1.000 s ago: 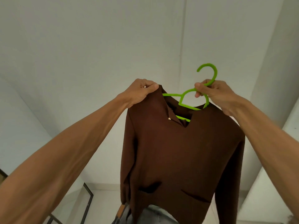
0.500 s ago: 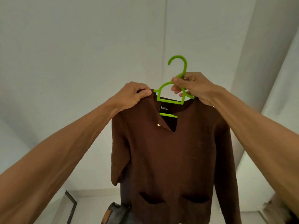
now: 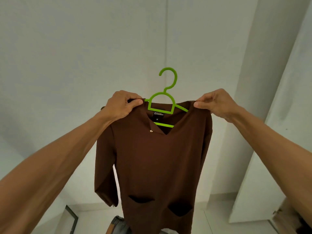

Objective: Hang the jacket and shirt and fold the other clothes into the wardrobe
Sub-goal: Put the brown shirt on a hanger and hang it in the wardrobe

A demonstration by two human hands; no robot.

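A brown long-sleeved shirt (image 3: 157, 159) with two front pockets hangs in the air in front of me on a bright green plastic hanger (image 3: 163, 102). The hanger's hook sticks up above the neckline, free of both hands. My left hand (image 3: 122, 105) pinches the shirt's left shoulder beside the collar. My right hand (image 3: 217, 103) pinches the right shoulder, over the hanger's arm. Both arms are stretched out and raised.
White walls fill the view, with a white wardrobe panel (image 3: 276, 149) on the right and a wooden edge (image 3: 287, 217) at the bottom right. A dark frame (image 3: 72, 217) leans low on the left. Grey-blue clothing (image 3: 118, 225) lies below the shirt.
My right hand let go of the hanger's neck and moved out to the shirt's right shoulder. The shirt now hangs square and centred on the hanger.
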